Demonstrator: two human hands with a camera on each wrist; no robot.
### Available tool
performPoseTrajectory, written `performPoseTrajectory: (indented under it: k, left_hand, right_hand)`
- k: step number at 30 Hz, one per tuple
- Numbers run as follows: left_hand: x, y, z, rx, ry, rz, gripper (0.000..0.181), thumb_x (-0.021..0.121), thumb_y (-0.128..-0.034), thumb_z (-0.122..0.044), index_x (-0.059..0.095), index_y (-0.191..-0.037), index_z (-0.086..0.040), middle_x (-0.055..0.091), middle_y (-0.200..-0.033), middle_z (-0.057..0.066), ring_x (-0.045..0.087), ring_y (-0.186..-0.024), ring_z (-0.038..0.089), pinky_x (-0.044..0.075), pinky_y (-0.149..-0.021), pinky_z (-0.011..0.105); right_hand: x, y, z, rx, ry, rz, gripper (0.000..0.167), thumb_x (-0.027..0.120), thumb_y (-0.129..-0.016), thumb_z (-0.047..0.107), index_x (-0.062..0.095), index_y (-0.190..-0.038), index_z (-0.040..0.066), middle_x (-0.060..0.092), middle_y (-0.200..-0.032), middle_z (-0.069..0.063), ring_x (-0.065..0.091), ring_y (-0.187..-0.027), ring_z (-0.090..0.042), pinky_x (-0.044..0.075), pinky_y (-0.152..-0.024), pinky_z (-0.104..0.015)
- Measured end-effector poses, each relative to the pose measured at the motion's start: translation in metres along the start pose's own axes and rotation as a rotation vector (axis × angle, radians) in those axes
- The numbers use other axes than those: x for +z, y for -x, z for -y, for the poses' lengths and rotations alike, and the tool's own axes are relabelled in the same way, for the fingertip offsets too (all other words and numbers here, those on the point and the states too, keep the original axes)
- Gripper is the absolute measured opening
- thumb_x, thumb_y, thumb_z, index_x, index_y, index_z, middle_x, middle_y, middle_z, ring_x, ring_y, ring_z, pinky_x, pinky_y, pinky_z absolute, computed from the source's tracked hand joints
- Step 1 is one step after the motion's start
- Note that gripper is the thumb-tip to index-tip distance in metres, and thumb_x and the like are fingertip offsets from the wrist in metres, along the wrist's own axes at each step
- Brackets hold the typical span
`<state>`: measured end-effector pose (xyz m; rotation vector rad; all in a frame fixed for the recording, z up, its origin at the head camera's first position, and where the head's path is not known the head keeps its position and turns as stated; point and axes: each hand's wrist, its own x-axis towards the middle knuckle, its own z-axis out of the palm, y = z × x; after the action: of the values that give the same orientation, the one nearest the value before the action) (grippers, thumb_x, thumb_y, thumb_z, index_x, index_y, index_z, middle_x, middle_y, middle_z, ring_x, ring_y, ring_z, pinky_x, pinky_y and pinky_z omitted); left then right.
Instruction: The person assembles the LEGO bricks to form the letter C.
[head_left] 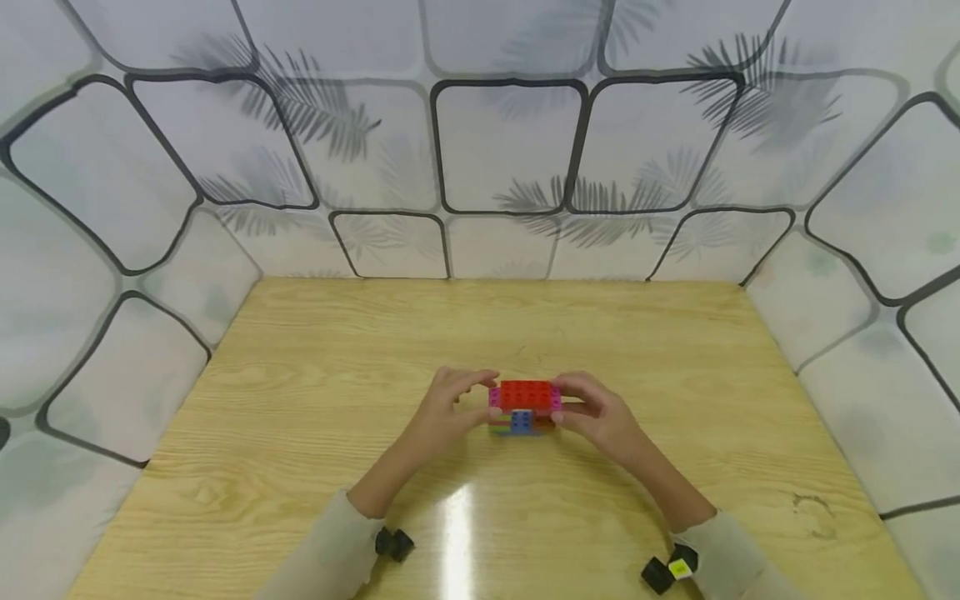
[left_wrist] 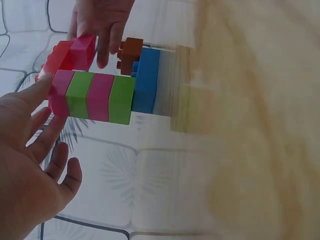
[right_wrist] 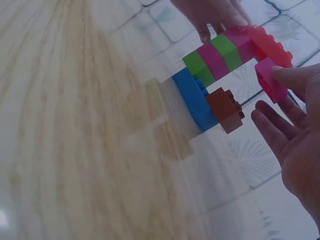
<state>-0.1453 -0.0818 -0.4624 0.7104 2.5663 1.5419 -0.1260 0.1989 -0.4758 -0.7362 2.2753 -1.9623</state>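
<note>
A small structure of toy building bricks stands on the table between both hands. Its long blue brick (left_wrist: 146, 80) forms the base, with green and pink bricks (left_wrist: 100, 95) stacked at its left end. At the other end sits a brown brick (right_wrist: 225, 109). A red brick (head_left: 525, 393) bridges the top; beneath its right end is a pink brick (right_wrist: 270, 80), with a gap above the brown one. My left hand (head_left: 447, 406) pinches the upper left pink brick (left_wrist: 60, 92) between thumb and fingers. My right hand (head_left: 603, 417) pinches the right pink brick.
The wooden table (head_left: 337, 333) has a bright light reflection near its front. Patterned white walls (head_left: 510, 150) enclose it at the back and both sides. Dark wrist devices (head_left: 393, 544) sit at both sleeves.
</note>
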Motion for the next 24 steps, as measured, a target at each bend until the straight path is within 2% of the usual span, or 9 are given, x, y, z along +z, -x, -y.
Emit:
performPoseTrajectory:
  k: [5, 9, 14, 19, 22, 24]
  left_hand:
    - [-0.0019, 0.0064, 0.0027, -0.022, 0.015, 0.003, 0.039, 0.078, -0.0889, -0.028, 0.069, -0.126, -0.023, 0.067, -0.125, -0.01, 0.045, -0.107, 0.029, 0.039, -0.084, 0.041]
    - [-0.0021, 0.008, 0.0038, -0.001, 0.006, -0.002, 0.037, 0.078, -0.0887, -0.024, 0.069, -0.124, -0.025, 0.067, -0.12, -0.009, 0.046, -0.105, 0.029, 0.04, -0.084, 0.041]
    - [-0.0002, 0.0071, 0.0046, 0.026, -0.009, -0.03, 0.033, 0.079, -0.0883, -0.02, 0.07, -0.12, -0.025, 0.067, -0.112, -0.006, 0.047, -0.099, 0.027, 0.041, -0.081, 0.037]
    - [0.0008, 0.0061, 0.005, 0.043, 0.008, -0.04, 0.027, 0.078, -0.0892, -0.019, 0.072, -0.114, -0.026, 0.069, -0.114, -0.01, 0.047, -0.097, 0.027, 0.041, -0.081, 0.035]
    - [0.0005, 0.004, 0.0048, 0.017, 0.021, -0.04, 0.023, 0.077, -0.0901, -0.023, 0.072, -0.112, -0.027, 0.07, -0.116, -0.01, 0.047, -0.098, 0.026, 0.04, -0.082, 0.035]
    - [0.0004, 0.0011, 0.0054, -0.009, 0.027, -0.038, 0.022, 0.076, -0.0908, -0.025, 0.073, -0.112, -0.027, 0.07, -0.114, -0.004, 0.046, -0.097, 0.026, 0.04, -0.083, 0.035]
  right_hand:
    - [0.0025, 0.0042, -0.0037, -0.052, -0.022, -0.049, 0.027, 0.065, -0.092, -0.008, 0.059, -0.118, -0.004, 0.06, -0.126, -0.003, 0.062, -0.115, -0.009, 0.056, -0.091, -0.025]
    - [0.0034, 0.0061, -0.0043, -0.072, -0.014, -0.065, 0.021, 0.066, -0.092, -0.009, 0.062, -0.111, -0.001, 0.059, -0.126, -0.008, 0.062, -0.115, -0.014, 0.056, -0.091, -0.025]
    - [0.0025, 0.0061, -0.0043, -0.078, -0.043, -0.072, 0.02, 0.066, -0.091, -0.009, 0.064, -0.11, -0.003, 0.059, -0.126, -0.01, 0.063, -0.115, -0.016, 0.056, -0.091, -0.026]
    - [0.0011, 0.0059, -0.0048, -0.019, -0.029, -0.094, 0.019, 0.067, -0.093, -0.005, 0.066, -0.111, -0.002, 0.061, -0.127, -0.009, 0.063, -0.115, -0.013, 0.056, -0.091, -0.025]
    - [-0.0005, 0.0038, -0.0052, 0.042, 0.021, -0.116, 0.02, 0.069, -0.093, 0.002, 0.069, -0.113, 0.002, 0.063, -0.129, -0.01, 0.062, -0.116, -0.009, 0.055, -0.091, -0.023]
    - [-0.0019, 0.0008, -0.0055, 0.072, 0.055, -0.126, 0.022, 0.07, -0.094, 0.006, 0.069, -0.116, 0.005, 0.064, -0.13, -0.01, 0.063, -0.115, -0.008, 0.055, -0.09, -0.022]
